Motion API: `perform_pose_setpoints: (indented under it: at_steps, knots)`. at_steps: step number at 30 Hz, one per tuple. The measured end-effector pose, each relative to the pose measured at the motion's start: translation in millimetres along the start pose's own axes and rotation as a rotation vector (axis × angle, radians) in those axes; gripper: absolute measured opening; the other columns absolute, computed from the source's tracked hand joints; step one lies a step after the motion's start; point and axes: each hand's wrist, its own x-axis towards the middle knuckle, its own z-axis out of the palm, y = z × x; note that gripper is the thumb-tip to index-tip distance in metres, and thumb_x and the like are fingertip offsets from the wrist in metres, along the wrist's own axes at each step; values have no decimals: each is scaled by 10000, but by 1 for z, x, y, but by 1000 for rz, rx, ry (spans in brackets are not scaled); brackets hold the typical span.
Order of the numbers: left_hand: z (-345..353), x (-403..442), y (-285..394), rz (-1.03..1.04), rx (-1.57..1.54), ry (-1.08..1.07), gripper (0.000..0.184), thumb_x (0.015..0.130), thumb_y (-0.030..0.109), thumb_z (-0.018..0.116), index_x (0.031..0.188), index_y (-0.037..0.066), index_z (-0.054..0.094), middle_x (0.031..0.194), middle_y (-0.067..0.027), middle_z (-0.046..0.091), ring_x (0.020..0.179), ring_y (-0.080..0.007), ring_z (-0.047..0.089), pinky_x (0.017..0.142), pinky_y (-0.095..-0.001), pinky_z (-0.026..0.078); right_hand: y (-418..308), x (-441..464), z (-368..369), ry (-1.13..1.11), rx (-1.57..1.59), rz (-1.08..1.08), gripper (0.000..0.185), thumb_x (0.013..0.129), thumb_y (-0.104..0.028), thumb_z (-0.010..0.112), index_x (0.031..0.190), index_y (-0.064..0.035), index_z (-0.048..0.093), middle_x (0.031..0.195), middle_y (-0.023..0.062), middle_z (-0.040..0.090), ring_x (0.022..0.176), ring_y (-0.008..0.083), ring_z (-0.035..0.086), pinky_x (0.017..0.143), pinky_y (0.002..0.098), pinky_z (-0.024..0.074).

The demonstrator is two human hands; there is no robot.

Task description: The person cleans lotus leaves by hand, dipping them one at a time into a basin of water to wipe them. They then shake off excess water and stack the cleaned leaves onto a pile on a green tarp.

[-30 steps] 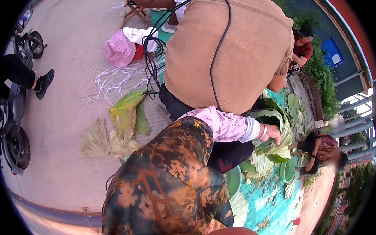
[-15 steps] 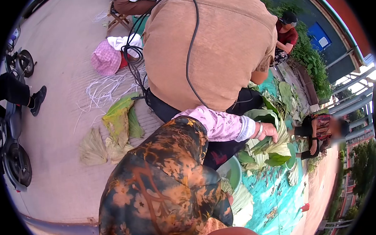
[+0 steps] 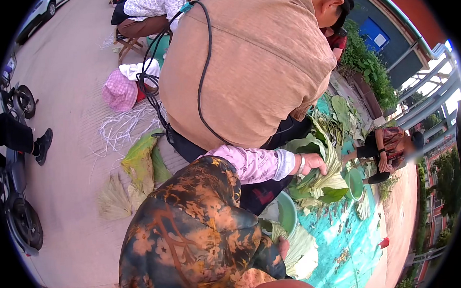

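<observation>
My left hand (image 3: 312,164), in a pink patterned sleeve with a bracelet at the wrist, is closed on a large pleated green leaf (image 3: 329,183) at the edge of a leaf heap. Lower down, my right hand (image 3: 283,248) shows only in part beside a pale fan-shaped leaf (image 3: 301,253). It seems to grip that leaf, with most fingers hidden by my dark floral top. Between the hands stands a green basin (image 3: 289,213). Teal sheeting (image 3: 340,236) lies under the leaves.
A person in a tan shirt (image 3: 243,67) sits close in front, a black cable hanging down the back. Loose leaves (image 3: 140,162), white strips (image 3: 125,122) and a pink hat (image 3: 119,90) lie left. A second basin (image 3: 354,184) and seated person (image 3: 390,151) are right.
The view has shifted, so the person in tan shows more of the head. My left hand appears slightly further left and stays on the leaf. My right hand stays beside the pale leaf.
</observation>
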Motion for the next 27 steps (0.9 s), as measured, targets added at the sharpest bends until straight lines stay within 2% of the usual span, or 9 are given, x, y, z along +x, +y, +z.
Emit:
perform_pose_setpoints:
  at_steps: [2, 5, 8, 13, 15, 19, 21, 23, 27]
  knots:
    - [2, -9, 5, -53, -25, 25, 136, 591, -57, 632, 726, -37, 634, 734, -116, 627, 700, -223, 589, 695, -344, 468, 12, 4, 0, -15, 207, 18, 65, 714, -17, 556, 751, 23, 521, 694, 79, 509, 648, 204, 543, 594, 346, 450]
    - [-3, -4, 2, -140, -118, -51, 152, 608, -83, 601, 755, -51, 620, 749, -145, 609, 707, -256, 596, 679, -418, 499, 22, 10, 5, 41, 220, -55, 118, 609, -40, 579, 715, -19, 534, 679, 161, 509, 660, 330, 506, 584, 412, 412]
    - [0, -7, 1, -129, -130, -64, 153, 609, -84, 596, 758, -55, 613, 753, -142, 607, 715, -260, 594, 682, -440, 496, 15, 8, 11, 82, 173, -74, 134, 590, -40, 579, 717, -27, 538, 665, 212, 509, 659, 398, 493, 567, 435, 389]
    - [4, -6, -3, -130, -87, 12, 141, 583, -82, 611, 713, -33, 632, 767, -147, 620, 690, -257, 594, 675, -361, 482, -9, 10, 21, 126, 420, 299, 109, 653, -7, 529, 757, -1, 563, 673, 225, 509, 671, 394, 503, 568, 420, 379]
    - [2, -2, -7, -121, -83, 0, 175, 588, -86, 615, 762, -64, 623, 793, -165, 621, 713, -265, 601, 694, -384, 490, -4, 10, 24, 96, 301, 79, 119, 658, 1, 520, 767, 5, 567, 676, 226, 510, 673, 397, 502, 566, 425, 377]
    - [5, -5, -9, -131, -64, 16, 163, 603, -98, 606, 766, -84, 607, 787, -183, 616, 723, -280, 606, 702, -409, 496, 3, 9, 26, 76, 217, -21, 160, 642, -9, 548, 798, 3, 580, 679, 227, 511, 681, 403, 502, 572, 428, 381]
    - [7, -8, -8, -166, -122, -10, 165, 614, -103, 594, 780, -96, 595, 783, -197, 611, 724, -288, 606, 709, -423, 498, -10, 9, 27, 51, 45, -86, 113, 685, -27, 547, 794, -1, 556, 700, 178, 523, 661, 331, 515, 561, 391, 407]
    - [9, -8, -8, -180, -137, -18, 179, 616, -117, 586, 795, -101, 586, 790, -205, 607, 717, -296, 608, 700, -432, 502, -24, 5, 25, 15, -268, -209, 63, 785, -63, 524, 770, -6, 500, 741, 81, 543, 618, 187, 539, 535, 319, 452]
    - [10, -10, -11, -191, -190, -34, 165, 620, -148, 568, 778, -102, 575, 768, -209, 597, 717, -311, 608, 677, -443, 507, -26, 10, 32, 47, 306, 109, 98, 778, -68, 539, 758, 28, 531, 743, 100, 539, 662, 204, 547, 566, 342, 445]
